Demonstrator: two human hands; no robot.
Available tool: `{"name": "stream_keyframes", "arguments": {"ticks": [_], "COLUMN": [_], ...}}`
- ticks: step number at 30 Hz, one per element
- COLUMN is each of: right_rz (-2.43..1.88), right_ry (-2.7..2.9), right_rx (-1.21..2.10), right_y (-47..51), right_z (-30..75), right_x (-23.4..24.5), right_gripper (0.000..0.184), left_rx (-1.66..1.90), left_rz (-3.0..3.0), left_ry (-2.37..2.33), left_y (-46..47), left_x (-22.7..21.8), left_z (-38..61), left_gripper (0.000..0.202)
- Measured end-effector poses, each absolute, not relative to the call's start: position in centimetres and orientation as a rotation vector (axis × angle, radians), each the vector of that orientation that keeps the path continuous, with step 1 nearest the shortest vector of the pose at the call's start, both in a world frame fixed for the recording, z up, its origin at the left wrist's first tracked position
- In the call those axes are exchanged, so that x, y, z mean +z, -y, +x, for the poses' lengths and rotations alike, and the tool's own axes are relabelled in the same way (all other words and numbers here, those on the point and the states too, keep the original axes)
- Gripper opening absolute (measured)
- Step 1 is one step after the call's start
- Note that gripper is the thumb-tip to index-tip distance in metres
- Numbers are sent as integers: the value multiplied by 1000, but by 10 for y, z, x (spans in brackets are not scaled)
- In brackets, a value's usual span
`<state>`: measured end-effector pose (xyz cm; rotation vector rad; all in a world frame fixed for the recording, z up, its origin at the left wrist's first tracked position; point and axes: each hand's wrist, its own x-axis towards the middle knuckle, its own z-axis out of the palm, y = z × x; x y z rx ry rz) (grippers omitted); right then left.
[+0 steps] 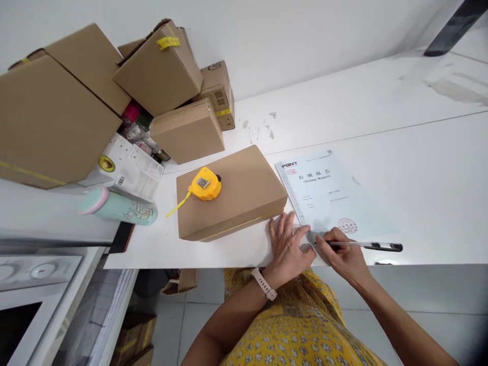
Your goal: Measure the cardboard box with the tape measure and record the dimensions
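My right hand (345,256) is closed round a pen (383,246) with a clear barrel and black ends. The pen lies nearly level, its tip end near the lower left corner of a spiral-bound testing report (335,195). My left hand (287,246) lies on the table with fingers spread, its index fingertip at the report's bound edge. Just beyond those fingers stands a closed cardboard box (244,183). On top of the box rests a yellow tape measure (206,184) with a short length of tape pulled out.
Several cardboard boxes (158,68) are stacked at the back left. A pale green bottle (125,207) lies on its side near a white carton (133,168). The white table (438,203) ends at a front edge before my body. A white appliance (38,274) stands lower left.
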<state>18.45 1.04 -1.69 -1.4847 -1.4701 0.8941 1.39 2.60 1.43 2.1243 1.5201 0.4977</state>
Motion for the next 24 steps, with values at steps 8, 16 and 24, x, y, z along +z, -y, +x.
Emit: {"name": "stream_keyframes", "arguments": {"ticks": [8, 16, 24], "right_rz": [-1471, -1476, -1486], "right_ry": [1493, 1464, 1486], "right_rx": [870, 907, 849], "right_y": [-12, -11, -13], "right_z": [185, 184, 185], "right_x": [-20, -14, -18], "right_gripper": [36, 37, 36], "left_rx": [497, 502, 492], "left_rz": [2126, 2131, 2130], "left_ry": [-1520, -1511, -1513], "left_y": [-26, -26, -26], "left_x": [12, 12, 11], "left_z": [14, 13, 14], "left_gripper": [50, 51, 51]}}
